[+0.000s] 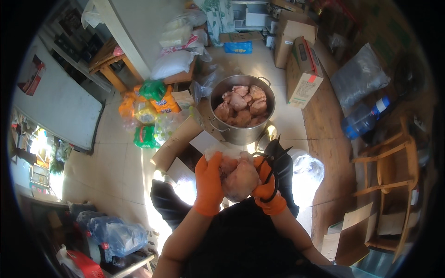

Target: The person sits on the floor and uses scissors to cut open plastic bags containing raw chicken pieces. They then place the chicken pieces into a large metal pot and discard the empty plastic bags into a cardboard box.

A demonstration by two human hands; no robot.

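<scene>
In front of my body, between both hands, is a raw poultry carcass (240,179), pale pink. My left hand (209,184), in an orange glove, grips its left side. Whitish skin or fat, slightly blurred, shows at its top. My right hand (269,189), gloved in orange too, has black-handled scissors (274,175) hooked over it, blades apart and pointing up and away to the right. Its fingers also press against the carcass's right side. Beyond my hands stands a large metal stockpot (240,135), holding several raw poultry pieces (243,102).
An open cardboard box (179,140) lies between my knees and the pot. Bottle packs (153,111) sit to the left, tall cartons (302,76) to the far right. A clear plastic bag (306,170) is beside my right knee. A wooden chair (386,163) lies farther right.
</scene>
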